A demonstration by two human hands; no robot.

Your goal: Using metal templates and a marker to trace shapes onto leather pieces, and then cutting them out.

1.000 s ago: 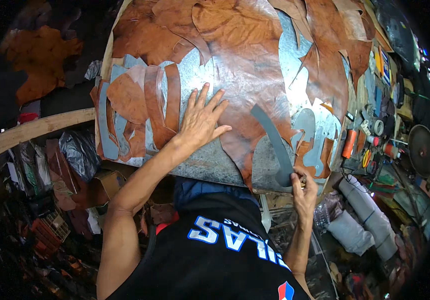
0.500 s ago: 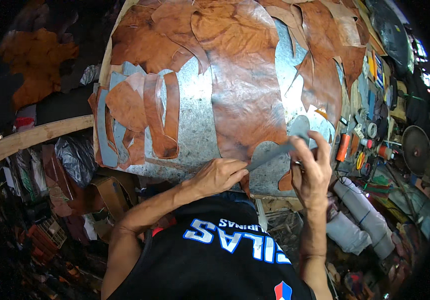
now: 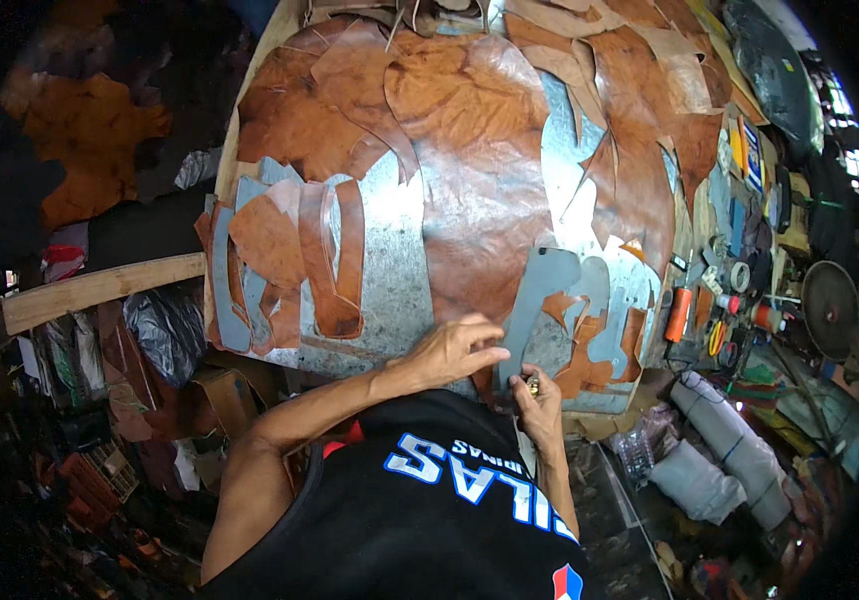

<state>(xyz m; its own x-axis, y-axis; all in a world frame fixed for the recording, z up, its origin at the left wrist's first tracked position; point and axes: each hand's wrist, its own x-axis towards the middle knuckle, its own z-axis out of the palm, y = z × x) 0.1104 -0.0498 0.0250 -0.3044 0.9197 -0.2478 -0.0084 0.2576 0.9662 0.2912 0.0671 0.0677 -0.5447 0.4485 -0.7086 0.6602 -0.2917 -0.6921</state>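
Observation:
A long grey strip-shaped template (image 3: 532, 300) with a rounded corner lies across the near right edge of a large brown leather hide (image 3: 485, 200). My left hand (image 3: 455, 350) is beside the template's left edge, its fingers stretched and thumb apart, holding nothing. At the near end of the template, my right hand (image 3: 538, 400) is closed round a small tool (image 3: 534, 384) with a brass-coloured part; its exact kind is hidden by the fingers. Under the hide is a grey metal-topped table (image 3: 390, 270).
Cut leather strips (image 3: 350, 260) and grey templates lie on the table's left. Leather scraps (image 3: 580, 360) and another grey template (image 3: 612, 335) are to the right. Beyond the right edge are an orange cylinder (image 3: 681, 313), tape rolls and wrapped rolls (image 3: 730, 430). A wooden plank (image 3: 110, 290) juts out left.
The grey template, earlier lifted and tilted between both hands, now lies on the leather. My right hand has moved down and left, now closed round a small tool. My left hand has opened.

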